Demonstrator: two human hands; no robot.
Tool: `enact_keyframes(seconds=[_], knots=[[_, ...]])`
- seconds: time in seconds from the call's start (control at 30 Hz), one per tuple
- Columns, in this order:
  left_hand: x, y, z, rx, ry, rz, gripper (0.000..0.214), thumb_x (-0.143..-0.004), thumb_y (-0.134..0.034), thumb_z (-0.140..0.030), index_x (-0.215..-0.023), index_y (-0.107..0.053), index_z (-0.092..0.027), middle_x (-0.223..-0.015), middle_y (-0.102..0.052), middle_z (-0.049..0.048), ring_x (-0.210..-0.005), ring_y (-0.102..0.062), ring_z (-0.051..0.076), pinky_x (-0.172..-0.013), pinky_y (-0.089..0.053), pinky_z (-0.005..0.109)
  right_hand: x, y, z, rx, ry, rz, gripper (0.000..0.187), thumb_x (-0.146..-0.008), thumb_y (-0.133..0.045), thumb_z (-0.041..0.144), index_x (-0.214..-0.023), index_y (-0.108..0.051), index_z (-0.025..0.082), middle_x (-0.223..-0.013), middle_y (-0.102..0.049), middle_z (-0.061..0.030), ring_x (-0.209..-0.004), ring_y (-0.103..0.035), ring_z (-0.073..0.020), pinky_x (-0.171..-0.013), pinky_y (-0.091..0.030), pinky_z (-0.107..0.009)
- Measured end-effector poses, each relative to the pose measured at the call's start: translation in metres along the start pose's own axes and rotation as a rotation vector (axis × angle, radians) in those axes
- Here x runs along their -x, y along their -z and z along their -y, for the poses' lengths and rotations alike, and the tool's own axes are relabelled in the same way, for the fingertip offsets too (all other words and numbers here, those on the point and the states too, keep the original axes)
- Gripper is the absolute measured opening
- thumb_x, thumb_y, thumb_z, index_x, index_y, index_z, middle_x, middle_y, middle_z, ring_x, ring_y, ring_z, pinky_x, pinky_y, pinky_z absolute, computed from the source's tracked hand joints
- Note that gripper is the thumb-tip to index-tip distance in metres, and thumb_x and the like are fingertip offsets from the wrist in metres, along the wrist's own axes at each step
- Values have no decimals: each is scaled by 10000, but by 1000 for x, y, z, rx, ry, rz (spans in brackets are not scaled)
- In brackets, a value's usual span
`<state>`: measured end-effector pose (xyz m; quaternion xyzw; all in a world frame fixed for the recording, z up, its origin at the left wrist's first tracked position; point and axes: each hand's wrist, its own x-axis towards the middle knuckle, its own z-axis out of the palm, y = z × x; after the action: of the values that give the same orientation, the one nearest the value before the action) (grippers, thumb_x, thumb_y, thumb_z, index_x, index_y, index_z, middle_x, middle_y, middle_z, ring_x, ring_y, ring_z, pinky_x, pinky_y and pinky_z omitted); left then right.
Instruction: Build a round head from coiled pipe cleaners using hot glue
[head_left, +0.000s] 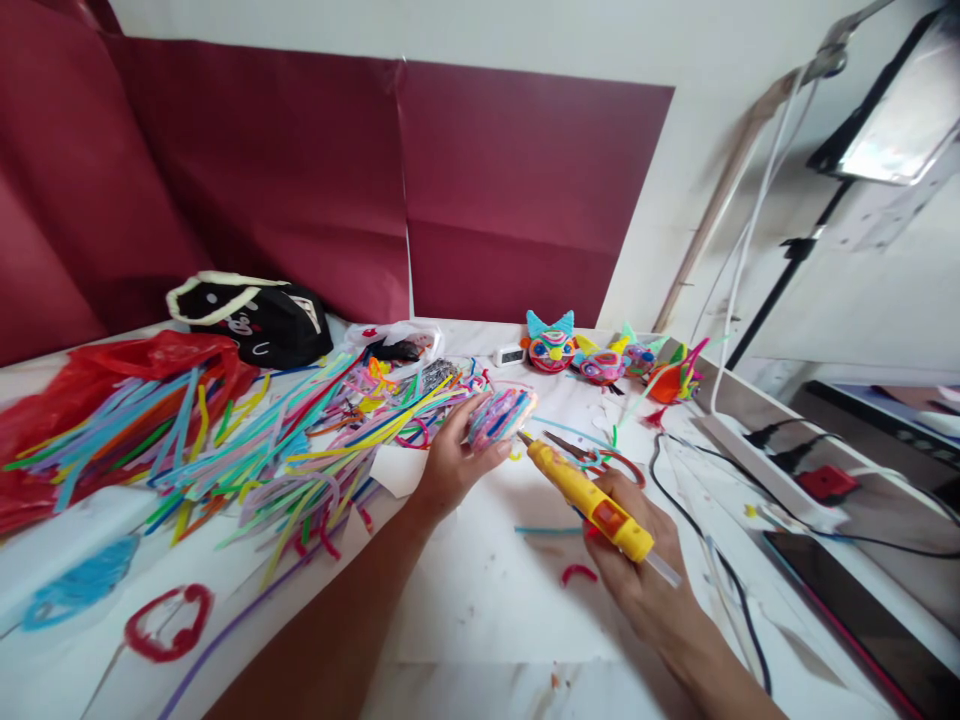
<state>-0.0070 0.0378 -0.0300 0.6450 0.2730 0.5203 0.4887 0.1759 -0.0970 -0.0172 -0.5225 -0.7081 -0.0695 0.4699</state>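
Note:
My left hand (457, 455) is closed around a ball covered in pink, blue and white pipe cleaners (501, 418), held above the white table. In my right hand (637, 545) is a yellow hot glue gun (589, 498), its clear glue stick poking out of the back end. The gun's nozzle points at the ball's right side, very close to it; whether they touch I cannot tell. Just behind the gun lie scissors (626, 464) with orange handles. A short blue pipe cleaner (547, 529) and a curled red piece (578, 574) rest below.
Many loose pipe cleaners (247, 445) cover the left side, some in a red plastic bag (172, 350). Finished animal-face balls (551, 345) stand at the back. To the right are a power strip (780, 470), a black cable (739, 570), a phone (847, 610) and a lamp (900, 110).

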Motion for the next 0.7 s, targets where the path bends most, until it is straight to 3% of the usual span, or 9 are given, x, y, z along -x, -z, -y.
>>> enact_keyframes(seconds=[0.47, 0.7], knots=[[1, -1, -3, 18, 19, 2, 692, -742, -744, -396, -1341, -488, -162, -1430, -492, 150, -1307, -476, 330, -1047, -443, 410, -2, -2, -1, 2, 45, 28, 42, -854, -457, 263, -841, -465, 223, -689, -541, 1, -573, -512, -167, -531, -371, -288], [1, -2, -5, 61, 49, -15, 696, -735, -747, -412, -1339, -496, -176, -1413, -502, 142, -1280, -495, 335, -993, -486, 409, 2, -5, -4, -15, 63, 31, 110, -865, -447, 280, -934, -504, 215, -821, -585, -43, -679, -544, -185, -603, -399, -309]])
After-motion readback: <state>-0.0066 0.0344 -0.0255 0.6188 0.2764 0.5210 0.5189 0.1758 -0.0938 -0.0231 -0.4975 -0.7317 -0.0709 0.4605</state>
